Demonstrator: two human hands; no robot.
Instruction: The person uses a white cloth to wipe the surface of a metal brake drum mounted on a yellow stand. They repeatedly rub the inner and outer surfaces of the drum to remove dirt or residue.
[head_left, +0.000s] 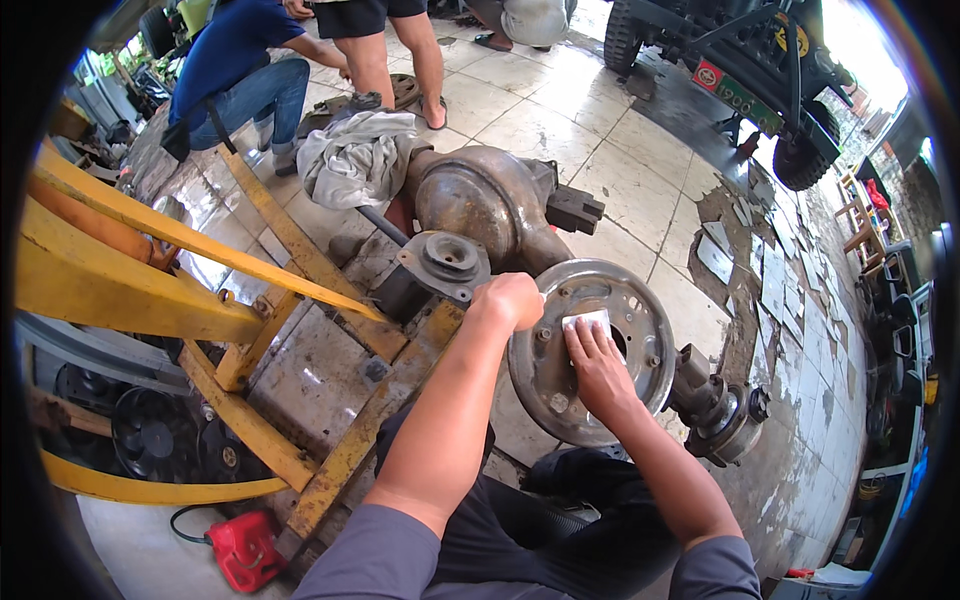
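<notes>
A round grey metal backing plate [640, 300] with several holes sits on the end of a rusty rear axle housing [480, 200]. My left hand [510, 298] grips the plate's upper left rim with closed fingers. My right hand [595, 360] lies flat on the plate's face and presses a small pale piece of sandpaper or cloth [588, 319] under its fingertips. The axle shaft end with its flange [725, 410] sticks out to the right of the plate.
A yellow steel frame [240, 300] holds the axle on the left. A grey cloth [355, 155] drapes over the housing. Other people stand and crouch at the top left. A vehicle [750, 60] is parked at the top right. A red container [243, 548] lies on the floor.
</notes>
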